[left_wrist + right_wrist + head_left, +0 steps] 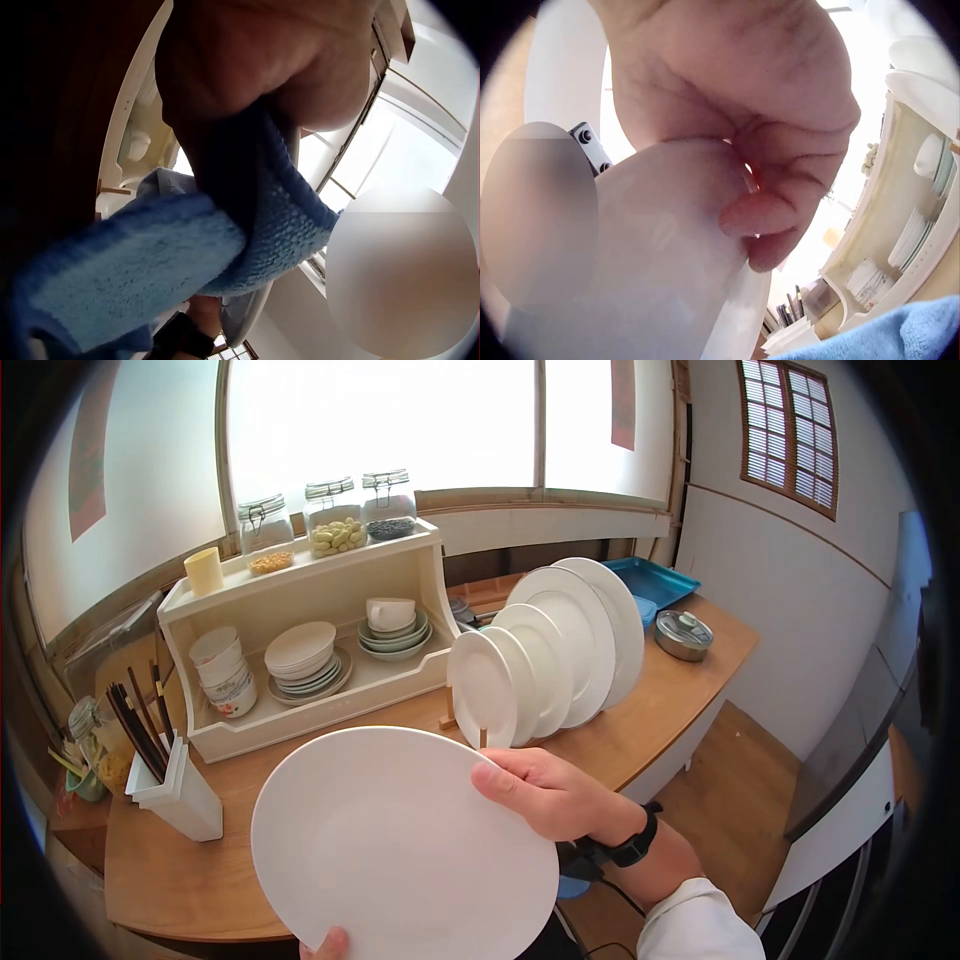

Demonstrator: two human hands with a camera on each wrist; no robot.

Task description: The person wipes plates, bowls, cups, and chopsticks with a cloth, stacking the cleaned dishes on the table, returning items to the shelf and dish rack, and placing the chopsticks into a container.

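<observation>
A large white plate (390,850) is tilted up in front of the body, over the table's near edge. My right hand (555,792) grips its upper right rim, thumb on the face and fingers curled behind, as the right wrist view shows. At the plate's lower edge only part of my left hand (328,944) shows in the head view, its thumb against the face. The left wrist view has that hand holding a blue towel (142,262), which hangs in folds below the palm. A corner of the towel (900,334) also enters the right wrist view.
Several white plates (590,650) stand upright in a rack beyond the right hand. Left of it, a cream shelf (310,730) carries bowls, stacked plates and glass jars (336,520). A white chopstick holder (185,800), a lidded pot (684,637) and a blue tray (650,582) share the table.
</observation>
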